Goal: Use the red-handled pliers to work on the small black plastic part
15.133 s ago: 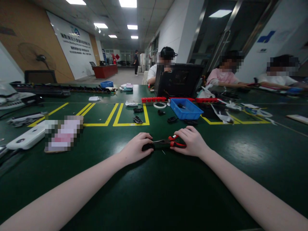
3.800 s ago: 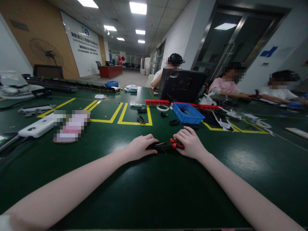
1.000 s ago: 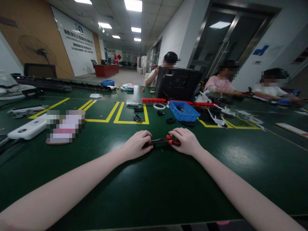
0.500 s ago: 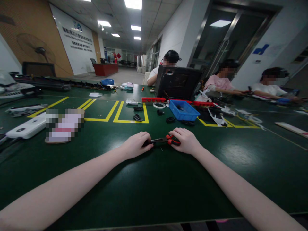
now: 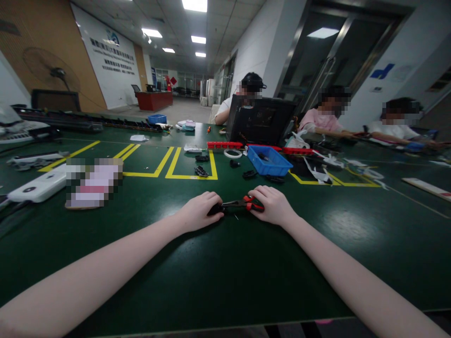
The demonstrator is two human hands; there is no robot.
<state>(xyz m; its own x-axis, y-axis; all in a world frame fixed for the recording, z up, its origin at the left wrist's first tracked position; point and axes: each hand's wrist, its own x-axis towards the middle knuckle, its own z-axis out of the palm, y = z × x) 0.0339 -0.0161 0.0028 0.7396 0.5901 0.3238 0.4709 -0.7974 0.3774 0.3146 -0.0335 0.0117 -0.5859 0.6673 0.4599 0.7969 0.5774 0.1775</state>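
Note:
My right hand (image 5: 272, 205) is closed round the red handles of a pair of long-nose pliers (image 5: 237, 203). The jaws point left and reach a small black part (image 5: 214, 209), which my left hand (image 5: 201, 211) pinches between thumb and fingers. Most of that part is hidden by the fingers, so its kind does not show. A thin pale sliver (image 5: 236, 217) lies on the green table (image 5: 225, 272) just below the pliers. Beyond my hands, several black pieces (image 5: 201, 171) rest on the table, some beside a blue bin (image 5: 269, 161).
A white power strip (image 5: 38, 185) and a blurred flat object (image 5: 95, 184) lie at left. A white ring (image 5: 233, 153), red strips (image 5: 224, 145) and a large black case (image 5: 260, 119) stand farther back. Other people (image 5: 322, 112) sit across the table.
The pliers' handles look slightly more spread than before, and the right fingers have shifted a little. Both hands otherwise stay in nearly the same place.

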